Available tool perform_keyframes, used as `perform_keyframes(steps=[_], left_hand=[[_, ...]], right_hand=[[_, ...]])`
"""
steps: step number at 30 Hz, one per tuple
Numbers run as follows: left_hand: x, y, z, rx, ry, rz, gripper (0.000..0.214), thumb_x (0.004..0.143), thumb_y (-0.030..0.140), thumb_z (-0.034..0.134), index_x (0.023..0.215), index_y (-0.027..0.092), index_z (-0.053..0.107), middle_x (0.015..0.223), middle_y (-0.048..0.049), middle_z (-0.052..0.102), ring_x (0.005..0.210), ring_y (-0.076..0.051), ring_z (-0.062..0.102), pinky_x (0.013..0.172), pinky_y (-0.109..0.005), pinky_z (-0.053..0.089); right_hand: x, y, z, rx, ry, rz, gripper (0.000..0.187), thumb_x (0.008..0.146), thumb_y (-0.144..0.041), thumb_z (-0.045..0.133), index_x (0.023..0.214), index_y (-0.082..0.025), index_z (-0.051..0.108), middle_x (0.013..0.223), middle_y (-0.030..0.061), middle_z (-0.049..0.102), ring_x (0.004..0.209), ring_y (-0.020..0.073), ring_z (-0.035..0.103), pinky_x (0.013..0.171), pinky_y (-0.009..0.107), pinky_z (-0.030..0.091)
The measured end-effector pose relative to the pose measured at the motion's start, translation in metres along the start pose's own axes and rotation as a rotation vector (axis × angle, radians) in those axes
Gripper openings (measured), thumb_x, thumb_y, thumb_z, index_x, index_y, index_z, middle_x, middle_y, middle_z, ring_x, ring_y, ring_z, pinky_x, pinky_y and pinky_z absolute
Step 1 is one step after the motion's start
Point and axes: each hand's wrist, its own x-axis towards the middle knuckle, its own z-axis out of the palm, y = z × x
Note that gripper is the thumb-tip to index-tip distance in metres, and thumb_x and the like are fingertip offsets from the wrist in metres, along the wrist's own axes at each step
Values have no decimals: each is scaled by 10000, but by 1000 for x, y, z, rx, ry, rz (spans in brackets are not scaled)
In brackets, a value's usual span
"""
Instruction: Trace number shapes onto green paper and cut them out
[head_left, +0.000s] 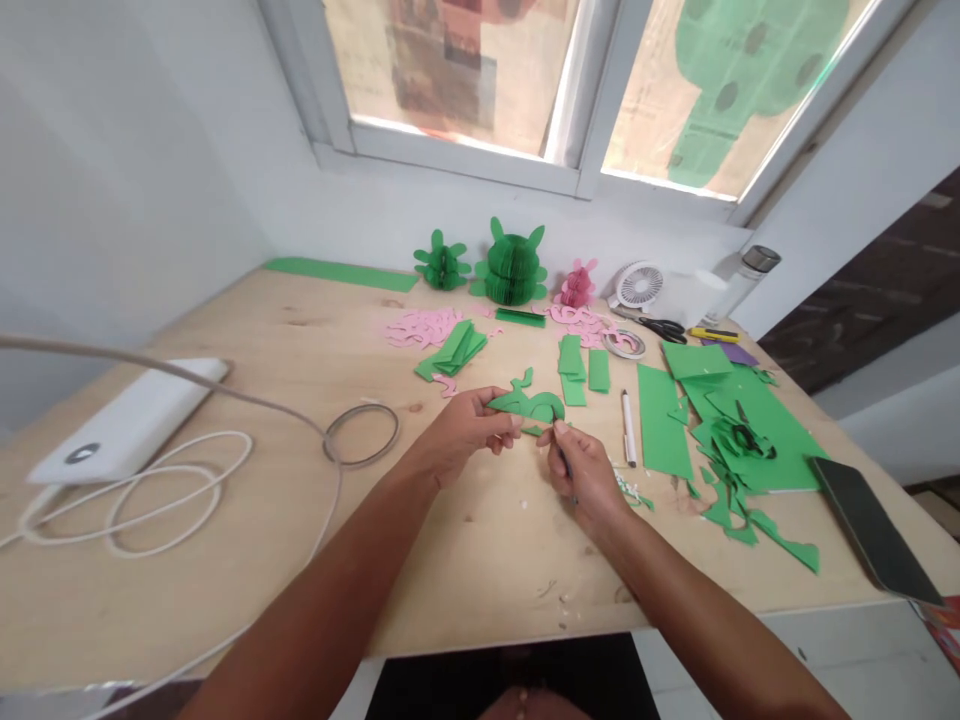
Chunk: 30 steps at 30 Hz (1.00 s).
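In the head view, the left hand (472, 430) pinches a curvy green paper piece (519, 403) above the table (465, 570). The right hand (583, 470) grips a dark, mostly hidden tool (565, 460) at the paper's right edge.

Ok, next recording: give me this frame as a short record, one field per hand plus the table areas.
Left hand: holds green paper with curved edges
Right hand: holds a slim dark tool near the paper's right end; kind unclear
Far side: small green figure, larger green figure, pink figure, white fan
Right side: white pen, green offcuts
Left side: white device
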Motion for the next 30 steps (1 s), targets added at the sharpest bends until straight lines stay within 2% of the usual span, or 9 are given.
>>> perform_keyframes(steps=[2,4,8,13,16,21,30], left_hand=[[1,-5,5,-77,21,-5,404,569,290,802,887,158,590,613,22,626,514,-95,528,501,-215,382],[1,-9,10,-116,24,-8,347,573,300,806,799,156,585,590,26,602,508,-87,507,506,-217,380],[1,-16,21,-106,45,-33,280,574,310,792,735,135,644,563,18,579,496,-79,472,499,-222,364],[1,-22,30,-74,92,15,247,584,351,772,617,134,659,522,12,548,493,-79,442,489,-224,339],[0,-24,31,-71,124,33,264,592,361,761,539,146,618,502,13,528,509,-85,446,500,-226,347],[1,-26,30,-62,172,57,253,585,337,756,519,157,590,500,18,523,525,-94,454,509,-229,354],[0,-24,28,-24,175,62,226,599,295,707,484,163,565,482,16,518,517,-104,464,518,-238,369]], right_hand=[[1,0,-1,38,6,-1,535,651,-679,715,745,-163,611,430,-112,367,348,26,213,345,182,107],[1,1,-1,66,7,-5,535,656,-681,713,746,-164,608,429,-111,372,345,27,225,342,180,124],[2,4,-2,92,-4,-6,530,672,-681,702,748,-166,606,428,-112,374,333,27,230,336,183,136],[0,6,-1,84,-29,-2,521,691,-676,689,752,-165,608,440,-105,387,344,30,239,342,184,135],[-1,7,0,77,-45,6,518,692,-673,689,743,-165,602,444,-103,389,352,29,235,349,185,130],[-4,5,3,40,-60,19,528,681,-680,689,735,-161,606,438,-103,382,356,29,225,355,188,124],[-4,6,4,-4,-75,20,508,700,-671,673,705,-170,588,434,-99,382,360,36,223,355,191,121]])
